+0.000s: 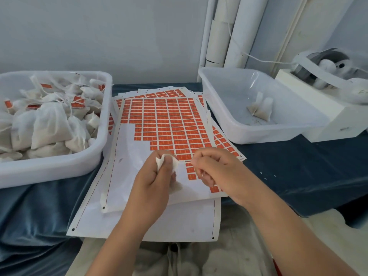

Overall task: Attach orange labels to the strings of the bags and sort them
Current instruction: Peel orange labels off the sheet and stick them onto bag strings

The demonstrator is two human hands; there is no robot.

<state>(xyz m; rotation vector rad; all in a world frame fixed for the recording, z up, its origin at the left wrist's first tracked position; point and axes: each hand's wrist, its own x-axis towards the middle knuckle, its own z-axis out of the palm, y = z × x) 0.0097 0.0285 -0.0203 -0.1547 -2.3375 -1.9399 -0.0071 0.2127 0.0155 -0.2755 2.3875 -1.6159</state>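
My left hand (154, 176) grips a small white cloth bag (175, 166) over the near part of the label sheet. My right hand (215, 168) pinches something thin at the bag's top, probably its string; the string itself is too fine to see. The top sheet of orange labels (169, 120) lies on a stack of sheets in the middle of the table, with its near-left area peeled bare. A white tub (95, 156) on the left is piled with white bags, several bearing orange labels. A second white tub (227, 124) at the right holds two bags (260, 108).
A dark blue cloth (298, 172) covers the table. A white box (326, 108) with a roll of white tape or ribbon stands at the far right. White tubes (225, 30) lean against the wall behind. More white bags lie in my lap (179, 261).
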